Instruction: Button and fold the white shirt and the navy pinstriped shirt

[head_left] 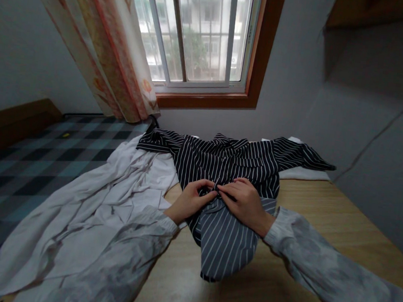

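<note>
A dark shirt with thin white stripes (228, 166) lies spread on a wooden surface (324, 217), sleeves out to both sides, its lower part turned up and showing a greyer inside (224, 242). My left hand (191, 202) and my right hand (243, 201) meet at the shirt's middle front. Both pinch the fabric with curled fingers, fingertips almost touching. I wear pale mottled sleeves.
A white garment (82, 225) lies crumpled to the left of the striped shirt. Beyond it is a checked blue and black cover (23, 161). A window with bars (199, 30), a patterned curtain (101, 39) and grey walls close the far side.
</note>
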A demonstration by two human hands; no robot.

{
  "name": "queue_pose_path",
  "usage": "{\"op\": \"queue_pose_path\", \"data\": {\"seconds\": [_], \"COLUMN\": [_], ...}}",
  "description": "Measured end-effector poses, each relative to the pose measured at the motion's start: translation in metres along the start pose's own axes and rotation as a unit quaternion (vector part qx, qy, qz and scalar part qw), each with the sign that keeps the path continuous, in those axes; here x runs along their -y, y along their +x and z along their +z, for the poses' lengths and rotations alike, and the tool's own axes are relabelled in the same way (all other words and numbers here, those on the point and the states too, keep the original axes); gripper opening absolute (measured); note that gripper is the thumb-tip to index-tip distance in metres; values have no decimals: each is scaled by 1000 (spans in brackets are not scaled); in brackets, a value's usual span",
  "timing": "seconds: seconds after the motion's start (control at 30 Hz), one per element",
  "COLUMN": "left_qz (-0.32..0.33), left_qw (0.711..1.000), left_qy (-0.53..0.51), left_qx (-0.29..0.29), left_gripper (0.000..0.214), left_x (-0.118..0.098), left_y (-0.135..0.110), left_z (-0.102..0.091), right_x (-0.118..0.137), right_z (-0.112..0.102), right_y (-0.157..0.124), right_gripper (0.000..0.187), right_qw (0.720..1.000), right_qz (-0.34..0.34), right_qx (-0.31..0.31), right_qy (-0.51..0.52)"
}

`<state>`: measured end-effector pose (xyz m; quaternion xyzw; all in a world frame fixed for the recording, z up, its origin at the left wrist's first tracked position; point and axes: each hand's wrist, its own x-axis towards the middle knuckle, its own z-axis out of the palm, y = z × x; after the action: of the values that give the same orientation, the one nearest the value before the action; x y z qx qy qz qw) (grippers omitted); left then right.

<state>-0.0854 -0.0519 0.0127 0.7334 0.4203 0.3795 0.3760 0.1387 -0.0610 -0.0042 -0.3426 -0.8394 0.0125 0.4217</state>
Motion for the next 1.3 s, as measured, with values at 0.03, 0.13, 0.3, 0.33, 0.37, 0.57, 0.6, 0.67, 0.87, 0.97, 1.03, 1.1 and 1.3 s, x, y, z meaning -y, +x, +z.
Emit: {"op": "queue_pose_path", "data": {"seconds": [0.03, 0.13, 0.3, 0.33, 0.37, 0.57, 0.6, 0.67, 0.87, 0.97, 1.03, 1.1, 1.3], "left_qz": [3, 8, 9, 8, 6, 1, 3, 8, 4, -13, -31, -46, -56], "left_qw": [1000, 1000, 1000, 1000, 1000, 999, 999, 998, 998, 998, 998, 998, 969], "left_qy": [4, 13, 10, 9, 8, 28, 35, 42, 51, 49, 45, 43, 212], "left_qx": [0, -10, -25, -24, -23, -28, -31, -37, -44, -37, -26, -22, -118], "left_gripper": [22, 21, 23, 23, 23, 24, 24, 22, 21, 26, 30, 32, 49], "left_x": [-1, -3, -2, -2, -2, -7, -8, -9, -5, -9, -14, -21, -23], "left_y": [0, 0, 0, -1, -1, -3, -3, -3, -2, -2, -1, 2, 31], "left_z": [0, -1, 0, 1, 1, 2, 2, 2, 1, 0, -5, -18, -108], "right_x": [0, 1, 2, 3, 3, 4, 4, 3, 3, -16, -45, -88, -224], "right_z": [0, -1, -3, -4, -4, -5, -4, -4, -5, -20, -37, -60, -133], "right_y": [0, 2, 6, 6, 6, 8, 9, 9, 11, 19, 25, 29, 1], "right_gripper": [18, 15, 11, 11, 11, 13, 14, 18, 19, 19, 20, 23, 68], "right_qw": [1000, 1000, 999, 999, 999, 998, 998, 997, 995, 994, 994, 989, 909], "right_qz": [0, 12, 37, 41, 44, 58, 59, 60, 78, 92, 103, 122, 312], "right_qx": [0, 0, -4, -4, -3, 22, 26, 35, 26, -9, -38, -45, 15], "right_qy": [1, 7, 25, 28, 31, 22, 22, 22, 59, 58, 17, -67, -278]}}
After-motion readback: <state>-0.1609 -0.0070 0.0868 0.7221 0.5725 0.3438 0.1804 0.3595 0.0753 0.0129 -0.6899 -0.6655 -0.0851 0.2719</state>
